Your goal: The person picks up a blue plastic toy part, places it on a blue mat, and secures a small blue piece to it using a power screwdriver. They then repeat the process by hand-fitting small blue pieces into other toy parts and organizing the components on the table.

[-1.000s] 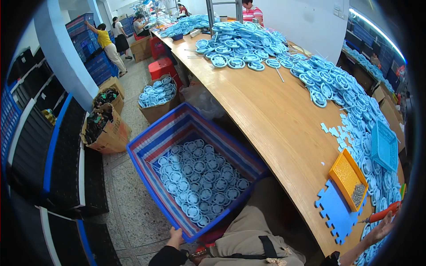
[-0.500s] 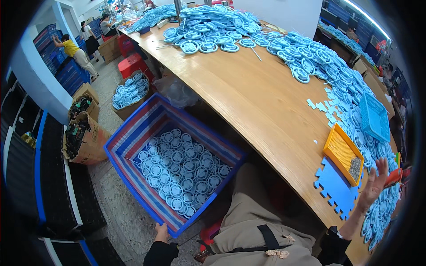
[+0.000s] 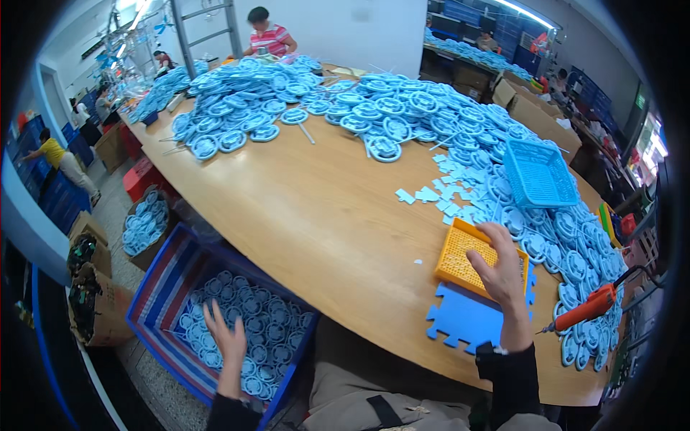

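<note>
My left hand (image 3: 228,334) is raised over the striped bin (image 3: 159,293), fingers spread and nothing in them. Inside that bin lie many light-blue round plastic parts with stems (image 3: 277,316). On the table side, my right hand (image 3: 501,269) hovers with curved, parted fingers over an orange perforated tray (image 3: 460,251). I see nothing held in it; whether it touches the tray I cannot tell. Small screws in the tray are mostly hidden behind the hand. Under the tray sits a blue foam mat (image 3: 463,320). An orange-red electric screwdriver (image 3: 586,310) is to the right.
Large heaps of light-blue round parts (image 3: 402,108) cover the table's far and right sides. A blue basket (image 3: 539,176) rests on the right heap, near small flat blue pieces (image 3: 449,190). A person in a striped shirt (image 3: 272,37) is across the table. Cartons (image 3: 104,309) stand at left.
The view has swung right. My left hand has let go of the bin's rim and risen over it. My right hand has moved from beside the screwdriver to above the orange tray.
</note>
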